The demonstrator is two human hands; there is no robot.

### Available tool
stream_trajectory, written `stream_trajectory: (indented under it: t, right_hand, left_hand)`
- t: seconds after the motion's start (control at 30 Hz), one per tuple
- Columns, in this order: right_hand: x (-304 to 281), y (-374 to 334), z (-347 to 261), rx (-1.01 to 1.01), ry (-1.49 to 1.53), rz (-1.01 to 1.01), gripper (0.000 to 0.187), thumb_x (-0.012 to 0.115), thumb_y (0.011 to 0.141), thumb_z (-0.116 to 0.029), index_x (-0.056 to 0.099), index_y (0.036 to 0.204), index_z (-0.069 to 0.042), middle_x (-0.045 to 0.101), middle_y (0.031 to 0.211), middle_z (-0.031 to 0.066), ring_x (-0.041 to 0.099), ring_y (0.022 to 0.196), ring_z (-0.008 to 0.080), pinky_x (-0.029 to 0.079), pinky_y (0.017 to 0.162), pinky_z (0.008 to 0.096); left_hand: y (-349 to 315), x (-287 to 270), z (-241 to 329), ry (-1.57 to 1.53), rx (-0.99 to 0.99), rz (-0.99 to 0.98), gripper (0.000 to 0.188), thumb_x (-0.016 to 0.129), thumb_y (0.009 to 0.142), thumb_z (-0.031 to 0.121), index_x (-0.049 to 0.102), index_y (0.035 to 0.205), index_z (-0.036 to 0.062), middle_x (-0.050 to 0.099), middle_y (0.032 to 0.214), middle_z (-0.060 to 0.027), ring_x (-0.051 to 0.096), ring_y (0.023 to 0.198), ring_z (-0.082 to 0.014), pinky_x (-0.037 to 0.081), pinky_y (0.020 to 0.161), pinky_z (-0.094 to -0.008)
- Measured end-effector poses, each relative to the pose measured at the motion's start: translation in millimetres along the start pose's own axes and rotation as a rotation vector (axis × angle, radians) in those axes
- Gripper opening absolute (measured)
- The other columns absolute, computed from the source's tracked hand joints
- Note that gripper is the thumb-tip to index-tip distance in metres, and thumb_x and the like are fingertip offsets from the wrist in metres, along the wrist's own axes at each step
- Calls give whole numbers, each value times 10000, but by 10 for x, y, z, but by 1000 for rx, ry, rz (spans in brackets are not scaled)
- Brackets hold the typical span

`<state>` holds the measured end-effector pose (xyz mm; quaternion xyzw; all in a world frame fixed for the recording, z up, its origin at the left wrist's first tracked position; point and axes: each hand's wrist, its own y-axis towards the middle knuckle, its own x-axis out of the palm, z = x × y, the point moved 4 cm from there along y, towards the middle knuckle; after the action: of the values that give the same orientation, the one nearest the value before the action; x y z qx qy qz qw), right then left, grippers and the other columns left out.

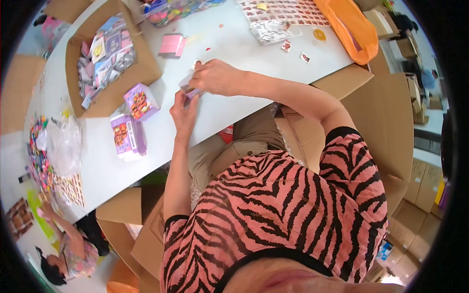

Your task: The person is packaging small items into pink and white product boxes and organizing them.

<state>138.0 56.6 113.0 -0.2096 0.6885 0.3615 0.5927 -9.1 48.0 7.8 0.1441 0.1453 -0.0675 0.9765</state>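
Above the white table (234,53), a small purple-grey carton (187,88) is between my two hands, largely covered by fingers. My left hand (183,116) grips its near end with thumb and fingers. My right hand (213,78) bends over its far side, fingers closed at its edge; whether they hold anything else is hidden. To the left, a purple printed carton (140,102) lies beside a second purple carton (128,136) with white flaps at its near end. A pink packet (171,45) lies beyond my hands.
An open cardboard box (150,68) full of small cartons stands at left. Clear plastic bags (63,144) and colourful small pieces (39,141) lie farther left. Sticker sheets (298,13), loose stickers (305,57) and an orange bag (349,34) lie at right. Another person (73,249) sits lower left.
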Motion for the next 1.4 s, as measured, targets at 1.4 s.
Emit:
stream_trajectory:
  t: [1.4]
  right_hand:
    - [413, -1760, 2762, 825, -305, -169, 216, 597, 735, -180, 595, 922, -71, 655, 871, 128, 644, 846, 317, 513, 701, 448]
  left_hand:
    - [-107, -85, -6, 48, -71, 24, 274, 672, 837, 75, 525, 1041, -34, 658, 933, -107, 623, 866, -137, 482, 793, -268]
